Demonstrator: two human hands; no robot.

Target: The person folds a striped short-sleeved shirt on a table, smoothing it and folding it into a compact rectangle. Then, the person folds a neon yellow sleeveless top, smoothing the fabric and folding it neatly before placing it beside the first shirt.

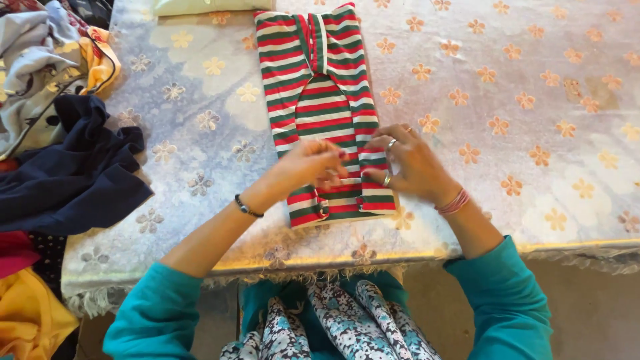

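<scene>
A red, green and white striped garment (319,87) lies flat on the table, its sides folded in so it forms a long narrow strip running away from me. My left hand (308,167) pinches the near part of the strip with fingers closed on the cloth. My right hand (408,163), wearing rings and a red thread bracelet, presses and grips the cloth's right edge beside it. Both hands sit close together over the lower end of the garment.
The table is covered by a pale cloth with orange flowers (520,100). A pile of clothes sits at the left: a dark blue garment (70,173), grey and yellow pieces (47,53), a yellow one (27,317). A folded pale item (207,5) lies at the far edge.
</scene>
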